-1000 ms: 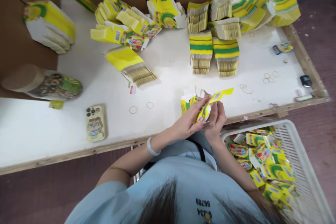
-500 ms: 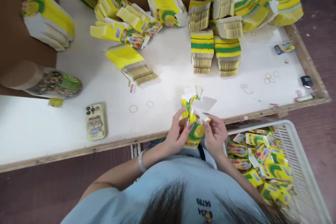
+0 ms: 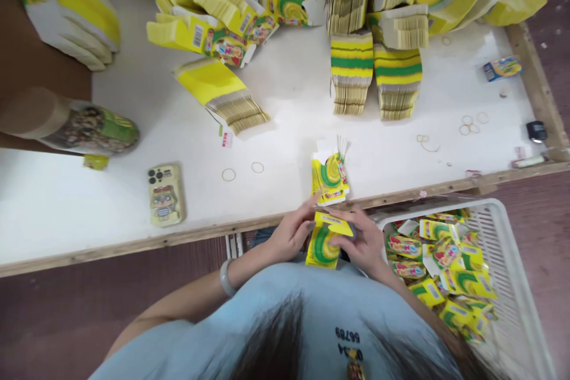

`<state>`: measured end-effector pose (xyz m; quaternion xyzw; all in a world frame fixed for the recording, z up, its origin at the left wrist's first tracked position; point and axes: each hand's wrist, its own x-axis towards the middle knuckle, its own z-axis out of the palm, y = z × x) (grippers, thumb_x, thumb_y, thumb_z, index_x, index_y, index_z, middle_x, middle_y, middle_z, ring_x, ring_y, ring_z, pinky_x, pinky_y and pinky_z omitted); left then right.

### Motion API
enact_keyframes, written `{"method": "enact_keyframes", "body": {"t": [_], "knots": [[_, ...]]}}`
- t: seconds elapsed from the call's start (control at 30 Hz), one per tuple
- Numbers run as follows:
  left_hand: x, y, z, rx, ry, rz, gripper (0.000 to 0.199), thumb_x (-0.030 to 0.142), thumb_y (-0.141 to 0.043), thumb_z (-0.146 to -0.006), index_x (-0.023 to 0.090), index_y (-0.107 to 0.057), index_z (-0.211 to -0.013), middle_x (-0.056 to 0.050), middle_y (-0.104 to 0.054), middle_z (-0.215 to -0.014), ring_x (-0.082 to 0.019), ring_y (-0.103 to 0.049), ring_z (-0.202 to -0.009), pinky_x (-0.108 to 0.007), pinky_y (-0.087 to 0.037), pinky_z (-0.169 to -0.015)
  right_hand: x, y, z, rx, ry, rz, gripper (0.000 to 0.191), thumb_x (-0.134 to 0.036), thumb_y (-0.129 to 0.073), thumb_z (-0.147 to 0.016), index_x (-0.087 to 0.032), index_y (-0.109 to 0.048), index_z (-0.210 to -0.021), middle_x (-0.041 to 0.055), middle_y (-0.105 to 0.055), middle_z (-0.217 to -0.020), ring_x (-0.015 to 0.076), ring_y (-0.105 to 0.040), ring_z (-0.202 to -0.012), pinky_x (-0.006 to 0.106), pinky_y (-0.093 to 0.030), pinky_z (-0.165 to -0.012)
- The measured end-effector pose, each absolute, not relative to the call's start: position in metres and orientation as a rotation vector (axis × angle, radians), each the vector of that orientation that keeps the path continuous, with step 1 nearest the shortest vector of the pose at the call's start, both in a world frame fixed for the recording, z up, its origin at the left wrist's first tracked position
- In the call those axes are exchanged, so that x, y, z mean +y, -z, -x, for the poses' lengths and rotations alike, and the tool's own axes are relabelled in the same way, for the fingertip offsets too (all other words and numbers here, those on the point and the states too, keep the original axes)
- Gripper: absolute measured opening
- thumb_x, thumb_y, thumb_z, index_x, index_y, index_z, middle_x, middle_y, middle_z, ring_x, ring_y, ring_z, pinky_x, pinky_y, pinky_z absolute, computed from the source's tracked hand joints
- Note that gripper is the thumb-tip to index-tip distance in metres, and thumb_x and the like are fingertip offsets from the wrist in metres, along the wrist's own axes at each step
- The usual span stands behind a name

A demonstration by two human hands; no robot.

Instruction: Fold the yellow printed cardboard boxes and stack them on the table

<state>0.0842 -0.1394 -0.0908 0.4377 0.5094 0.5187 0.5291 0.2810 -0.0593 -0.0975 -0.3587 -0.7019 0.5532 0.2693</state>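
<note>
Between my two hands, in front of the table edge, is a small yellow and green carton with a yellow flap at its top. My left hand grips its left side, thumb against the front. On the other side my right hand holds it, thumb on the front face and fingers by the flap. Just beyond, a small stack of flat yellow and green cartons lies on the table, with thin white strips fanned at its far end.
A white basket of folded cartons stands at the right. Bundles of flat cartons line the back of the white table. A phone, a jar and loose rubber bands lie to the left.
My hands have drawn the carton slightly nearer my body. Its white flaps stood up before; now a yellow flap lies across its top. The stack beyond is more exposed.
</note>
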Motion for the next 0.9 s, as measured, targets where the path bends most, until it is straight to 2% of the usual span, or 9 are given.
{"method": "enact_keyframes", "body": {"t": [0.1, 0.2, 0.3, 0.43, 0.6, 0.7, 0.77, 0.87, 0.9], "knots": [[-0.139, 0.084, -0.079, 1.230, -1.187, -1.099, 0.062, 0.062, -0.041, -0.106, 0.017, -0.071, -0.136, -0.017, -0.077, -0.125, -0.028, -0.073, -0.118, -0.042, -0.056, -0.109, -0.054, 0.088, -0.281, -1.862, -1.553, 0.831, 0.052, -0.069, -0.082, -0.077, -0.029, -0.079, -0.109, 0.0113, -0.080, -0.116, 0.0337, -0.076, -0.110, 0.051, -0.063, -0.097], [-0.138, 0.080, -0.077, 1.313, -1.159, -1.108, 0.051, 0.051, -0.049, -0.106, 0.020, -0.069, -0.141, -0.014, -0.073, -0.139, -0.028, -0.073, -0.124, -0.040, -0.058, -0.109, -0.057, 0.075, -0.273, -1.737, -1.819, 0.991, 0.043, -0.054, -0.077, -0.090, -0.029, -0.071, -0.125, 0.0097, -0.077, -0.120, 0.0251, -0.077, -0.103, 0.039, -0.066, -0.084], [-0.137, 0.080, -0.077, 1.336, -1.158, -1.156, 0.051, 0.048, -0.050, -0.106, 0.022, -0.063, -0.148, -0.011, -0.071, -0.143, -0.027, -0.073, -0.125, -0.042, -0.058, -0.110, -0.058, 0.066, -0.271, -1.604, -2.101, 1.042, 0.047, -0.045, -0.076, -0.091, -0.028, -0.062, -0.133, 0.0068, -0.078, -0.111, 0.0196, -0.077, -0.092, 0.031, -0.064, -0.077], [-0.137, 0.083, -0.078, 1.320, -1.193, -1.236, 0.049, 0.043, -0.048, -0.107, 0.025, -0.059, -0.152, -0.009, -0.070, -0.144, -0.027, -0.074, -0.123, -0.043, -0.061, -0.108, -0.048, 0.061, -0.277, -1.543, -2.230, 1.004, 0.048, -0.043, -0.078, -0.090, -0.030, -0.065, -0.134, 0.0048, -0.079, -0.111, 0.0184, -0.076, -0.093, 0.031, -0.064, -0.082], [-0.133, 0.084, -0.079, 1.344, -1.170, -1.358, 0.052, 0.041, -0.035, -0.111, 0.031, -0.045, -0.161, -0.008, -0.068, -0.148, -0.028, -0.074, -0.119, -0.046, -0.063, -0.102, -0.045, 0.067, -0.275, -1.455, -2.346, 0.938, 0.047, -0.053, -0.076, -0.090, -0.031, -0.072, -0.132, 0.0048, -0.078, -0.124, 0.0218, -0.076, -0.102, 0.040, -0.064, -0.094], [-0.109, 0.084, -0.069, 1.387, -1.011, -1.571, 0.053, 0.041, -0.029, -0.111, 0.029, -0.043, -0.161, -0.012, -0.075, -0.128, -0.027, -0.075, -0.103, -0.046, -0.063, -0.092, -0.044, 0.075, -0.287, -1.433, -2.118, 1.124, 0.041, -0.058, -0.072, -0.091, -0.030, -0.076, -0.121, 0.0057, -0.080, -0.117, 0.0226, -0.076, -0.096, 0.037, -0.066, -0.083], [-0.077, 0.088, -0.055, 1.473, -0.959, -1.769, 0.051, 0.043, -0.030, -0.110, 0.026, -0.052, -0.153, -0.013, -0.074, -0.119, -0.030, -0.069, -0.110, -0.049, -0.058, -0.099, -0.036, 0.080, -0.320, -1.489, -1.806, 1.338, 0.038, -0.058, -0.068, -0.092, -0.028, -0.076, -0.115, 0.0068, -0.081, -0.115, 0.0226, -0.076, -0.094, 0.035, -0.064, -0.078], [-0.016, 0.101, -0.029, 1.750, -0.974, -1.851, 0.052, 0.048, -0.045, -0.106, 0.020, -0.052, -0.149, -0.017, -0.062, -0.140, -0.033, -0.056, -0.131, -0.054, -0.046, -0.114, -0.016, 0.081, -0.402, -1.731, -1.216, 1.706, 0.042, -0.057, -0.059, -0.095, -0.025, -0.073, -0.117, 0.0100, -0.079, -0.111, 0.0250, -0.074, -0.092, 0.039, -0.063, -0.080], [0.004, 0.107, -0.022, 1.817, -0.952, -1.834, 0.056, 0.050, -0.055, -0.103, 0.019, -0.050, -0.150, -0.018, -0.061, -0.141, -0.034, -0.056, -0.131, -0.054, -0.044, -0.114, -0.012, 0.079, -0.430, -1.853, -1.007, 1.847, 0.044, -0.057, -0.054, -0.096, -0.025, -0.073, -0.118, 0.0110, -0.079, -0.107, 0.0271, -0.074, -0.090, 0.043, -0.062, -0.082]]}}
